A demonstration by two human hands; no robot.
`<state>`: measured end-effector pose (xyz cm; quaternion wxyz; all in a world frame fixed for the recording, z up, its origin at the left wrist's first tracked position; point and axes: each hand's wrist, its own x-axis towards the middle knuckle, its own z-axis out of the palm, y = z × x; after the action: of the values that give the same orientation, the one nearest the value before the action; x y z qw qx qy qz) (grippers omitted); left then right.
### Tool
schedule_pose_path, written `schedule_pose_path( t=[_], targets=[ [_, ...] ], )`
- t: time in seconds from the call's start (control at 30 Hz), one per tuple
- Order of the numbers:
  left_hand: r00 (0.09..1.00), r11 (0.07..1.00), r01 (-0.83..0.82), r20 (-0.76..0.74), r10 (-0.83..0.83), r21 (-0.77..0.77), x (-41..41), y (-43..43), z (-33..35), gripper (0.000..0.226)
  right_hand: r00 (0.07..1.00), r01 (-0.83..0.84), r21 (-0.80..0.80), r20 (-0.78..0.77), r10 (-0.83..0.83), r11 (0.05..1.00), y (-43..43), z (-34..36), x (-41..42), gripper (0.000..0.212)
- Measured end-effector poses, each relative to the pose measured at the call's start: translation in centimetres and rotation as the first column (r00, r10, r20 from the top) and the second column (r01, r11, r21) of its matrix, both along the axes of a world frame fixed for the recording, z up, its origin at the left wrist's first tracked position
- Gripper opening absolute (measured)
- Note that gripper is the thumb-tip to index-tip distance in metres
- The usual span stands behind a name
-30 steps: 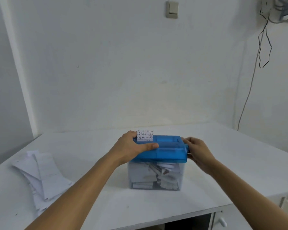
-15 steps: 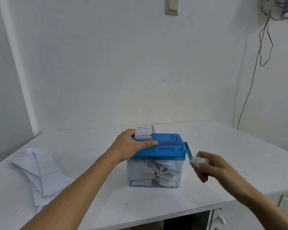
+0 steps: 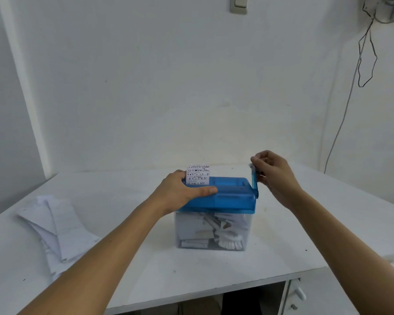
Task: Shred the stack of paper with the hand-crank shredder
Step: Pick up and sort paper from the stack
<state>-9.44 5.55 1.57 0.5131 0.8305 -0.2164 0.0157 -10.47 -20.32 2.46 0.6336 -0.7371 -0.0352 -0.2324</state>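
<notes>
The hand-crank shredder (image 3: pixel 232 196) has a blue top on a clear bin (image 3: pixel 187 228) that holds paper shreds. A narrow slip of written paper (image 3: pixel 197 175) stands upright in its slot. My left hand (image 3: pixel 182 192) presses on the blue top's left side, thumb along the front edge. The blue crank (image 3: pixel 254 181) on the right side points up, and my right hand (image 3: pixel 274 172) grips its knob at the top. The stack of paper (image 3: pixel 57 226) lies spread on the table to the left.
The white table (image 3: pixel 282 242) meets white walls behind and at both sides. A dark cable (image 3: pixel 341 119) hangs down the right wall to the table's back corner. A cabinet door with a knob (image 3: pixel 301 294) shows under the front edge.
My right hand has swung the crank from low at the front-right up to the top. The paper slip stays in the slot and my left hand has not shifted.
</notes>
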Motion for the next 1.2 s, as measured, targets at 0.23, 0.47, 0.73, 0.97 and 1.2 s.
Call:
schedule_pose_path(
  t=[0.23, 0.47, 0.73, 0.97, 1.2],
  targets=[
    [0.995, 0.995, 0.096, -0.020, -0.095, 0.036, 0.0, 0.3, 0.2, 0.053, 0.956, 0.021, 0.034, -0.293, -0.011, 0.999, -0.5, -6.2, 0.8, 0.017],
    [0.999, 0.996, 0.050, 0.013, -0.051, 0.067, 0.6, 0.6, -0.4, 0.076, 0.963, 0.128, -0.227, -0.206, -0.176, 0.965, 1.6, -8.6, -5.2, 0.018],
    [0.996, 0.993, 0.084, -0.013, -0.083, 0.083, 0.1, 0.6, 0.0, 0.058, 0.998, -0.039, -0.174, 0.045, 0.048, 0.984, 1.1, -4.2, -11.3, 0.014],
    [0.995, 0.990, 0.096, -0.007, -0.096, 0.099, 0.2, 0.6, 0.2, 0.061, 0.991, 0.021, -0.134, 0.131, -0.003, 0.991, 0.5, 0.1, -6.1, 0.012],
    [0.997, 0.994, 0.081, -0.008, -0.080, 0.069, 0.3, 0.6, -0.2, 0.064, 0.984, 0.179, -0.088, 0.022, -0.178, 0.980, 0.3, -1.6, 0.4, 0.012]
  ],
)
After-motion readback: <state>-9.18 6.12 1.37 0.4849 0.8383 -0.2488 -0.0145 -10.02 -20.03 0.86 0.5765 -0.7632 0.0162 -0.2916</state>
